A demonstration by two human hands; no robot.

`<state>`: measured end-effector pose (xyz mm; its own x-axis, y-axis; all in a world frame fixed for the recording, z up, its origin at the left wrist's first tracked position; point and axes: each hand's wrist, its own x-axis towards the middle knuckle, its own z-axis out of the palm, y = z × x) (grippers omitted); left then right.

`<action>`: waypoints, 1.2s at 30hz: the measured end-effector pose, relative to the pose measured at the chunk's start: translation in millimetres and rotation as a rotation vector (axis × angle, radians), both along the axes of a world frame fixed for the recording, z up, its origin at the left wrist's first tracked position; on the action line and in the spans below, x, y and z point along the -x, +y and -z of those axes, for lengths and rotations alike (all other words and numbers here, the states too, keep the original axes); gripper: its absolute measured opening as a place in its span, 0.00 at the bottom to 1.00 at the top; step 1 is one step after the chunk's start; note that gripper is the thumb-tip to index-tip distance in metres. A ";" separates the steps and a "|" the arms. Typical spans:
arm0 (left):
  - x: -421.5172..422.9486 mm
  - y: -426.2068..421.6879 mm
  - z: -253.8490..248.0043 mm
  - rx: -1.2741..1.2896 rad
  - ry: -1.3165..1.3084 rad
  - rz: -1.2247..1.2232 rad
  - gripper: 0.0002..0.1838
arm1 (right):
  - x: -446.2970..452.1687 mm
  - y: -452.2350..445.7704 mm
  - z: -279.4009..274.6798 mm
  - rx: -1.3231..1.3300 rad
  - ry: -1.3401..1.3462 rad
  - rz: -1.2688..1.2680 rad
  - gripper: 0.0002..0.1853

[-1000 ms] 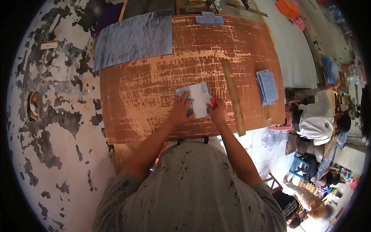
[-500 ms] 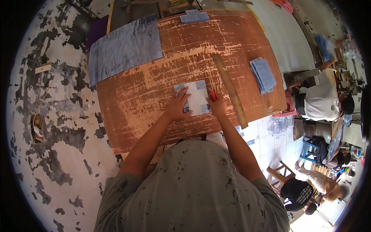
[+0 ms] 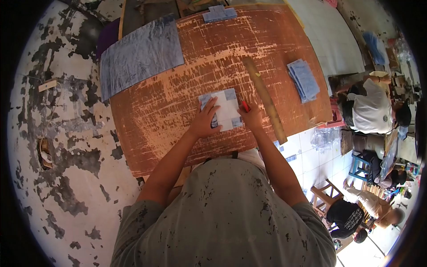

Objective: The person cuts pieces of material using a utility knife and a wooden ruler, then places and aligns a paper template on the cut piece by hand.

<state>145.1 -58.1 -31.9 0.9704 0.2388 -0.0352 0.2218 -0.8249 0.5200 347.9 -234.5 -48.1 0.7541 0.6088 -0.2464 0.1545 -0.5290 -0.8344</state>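
Observation:
My left hand [image 3: 206, 118] lies with spread fingers on the left part of a blue-and-white patterned piece [image 3: 227, 105], pressing it to the brown board. At the piece's right edge, my right hand [image 3: 251, 116] is closed around a small red tool [image 3: 245, 106]. The tool's tip is too small to make out. To the right of that hand a long, worn wooden strip [image 3: 267, 102] lies at a slant on the board.
The scratched brown board [image 3: 151, 120] carries a large blue-grey sheet [image 3: 142, 55] at the back left, a small blue stack [image 3: 219, 14] at the back and blue pieces [image 3: 303, 80] at the right. Beyond the right side sits a person in white [image 3: 372, 109]; others are lower right.
The view has shifted, so the board appears turned and higher left. My right hand with the red tool has moved slightly away from the piece's edge. My left hand stays on the piece.

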 end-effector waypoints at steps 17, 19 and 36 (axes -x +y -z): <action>-0.7 3.1 1.7 -0.021 0.024 -0.001 0.47 | 3.2 2.2 5.6 0.009 -0.084 0.035 0.14; -0.6 3.5 4.0 -0.024 0.022 0.000 0.47 | 2.9 2.2 6.0 0.000 -0.076 0.037 0.14; -1.8 4.1 4.7 -0.035 0.026 -0.002 0.47 | -8.3 1.8 3.0 0.026 0.039 -0.017 0.13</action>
<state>146.9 -53.9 -36.6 0.9688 0.2424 -0.0519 0.2366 -0.8418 0.4852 356.2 -232.7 -51.1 0.7333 0.6146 -0.2907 0.1316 -0.5478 -0.8262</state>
